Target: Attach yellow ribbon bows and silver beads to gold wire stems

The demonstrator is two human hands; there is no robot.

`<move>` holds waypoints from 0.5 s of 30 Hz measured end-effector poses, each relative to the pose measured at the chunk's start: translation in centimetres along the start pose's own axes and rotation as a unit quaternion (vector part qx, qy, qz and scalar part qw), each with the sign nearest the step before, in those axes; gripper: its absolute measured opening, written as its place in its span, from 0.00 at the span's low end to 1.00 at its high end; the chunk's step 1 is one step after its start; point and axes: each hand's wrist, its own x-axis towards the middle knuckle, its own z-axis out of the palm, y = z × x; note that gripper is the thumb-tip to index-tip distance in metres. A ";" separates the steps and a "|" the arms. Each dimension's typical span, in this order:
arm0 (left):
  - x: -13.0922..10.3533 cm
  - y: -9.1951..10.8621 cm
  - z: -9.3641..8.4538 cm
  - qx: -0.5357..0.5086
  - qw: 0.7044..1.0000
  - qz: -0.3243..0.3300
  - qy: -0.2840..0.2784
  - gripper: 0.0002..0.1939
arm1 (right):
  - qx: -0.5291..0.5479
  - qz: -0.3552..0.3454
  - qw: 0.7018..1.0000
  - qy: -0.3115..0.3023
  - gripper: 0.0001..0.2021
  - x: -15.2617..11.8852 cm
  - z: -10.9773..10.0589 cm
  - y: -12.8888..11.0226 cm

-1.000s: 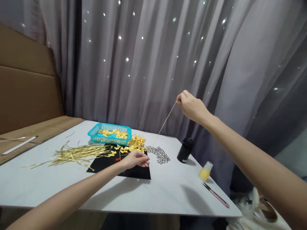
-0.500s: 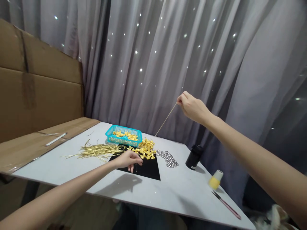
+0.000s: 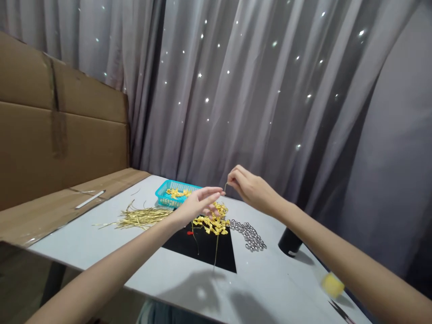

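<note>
My right hand (image 3: 248, 185) is raised above the table and pinches the end of a thin gold cord (image 3: 226, 186). Just left of it, my left hand (image 3: 200, 204) has its thumb and index finger closing on the same cord, the other fingers loosely bent. Thin strands hang below my left hand over a black mat (image 3: 221, 256). Behind that hand lies a heap of yellow ribbon bows (image 3: 216, 225), partly hidden. A small red piece (image 3: 189, 232) shows at the mat, under the left wrist.
A turquoise basket (image 3: 162, 193) holds more yellow bows. Left of the mat lies a bundle of gold cords (image 3: 141, 218). Silver beads (image 3: 249, 235) spread to the right, near a black cylinder (image 3: 289, 243), a blurred yellow object (image 3: 332, 285) and scissors-like snips (image 3: 339, 310). Cardboard (image 3: 67, 130) stands left.
My right hand has come down and left, closer to my left hand. The left hand has risen to meet it at the cord. The view has shifted slightly.
</note>
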 end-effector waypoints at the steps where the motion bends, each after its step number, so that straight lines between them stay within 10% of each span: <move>1: 0.3 -0.6 0.4 -0.019 1.000 -0.010 -0.016 0.26 | 0.014 0.006 1.000 0.003 0.09 -0.5 1.0 0.1; 15: 2.6 -14.7 -0.9 -0.086 0.972 -0.217 -0.016 0.25 | 0.270 0.176 0.945 0.057 0.06 -11.4 16.1 1.1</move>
